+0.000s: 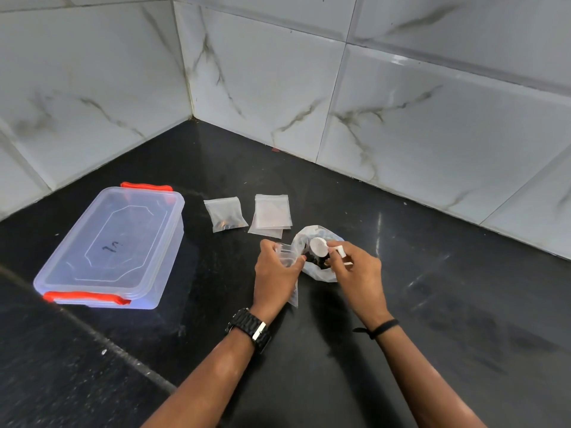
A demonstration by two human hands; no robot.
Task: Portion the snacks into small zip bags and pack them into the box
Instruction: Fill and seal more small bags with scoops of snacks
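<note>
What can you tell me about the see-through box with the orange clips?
The clear plastic rectangular box sits on the black stone counter, left of both hands, touched by neither. Its clear lid is on, with an orange clip at the near end and another at the far end. A dark scribble marks the lid. It looks empty, though glare hides part.

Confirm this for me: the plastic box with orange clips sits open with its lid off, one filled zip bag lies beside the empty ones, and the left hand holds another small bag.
One thing is wrong: the plastic box is closed, its clear lid on, as the head view shows. The rest stands: one filled zip bag lies beside the empty ones, and the left hand holds another small bag.
</note>
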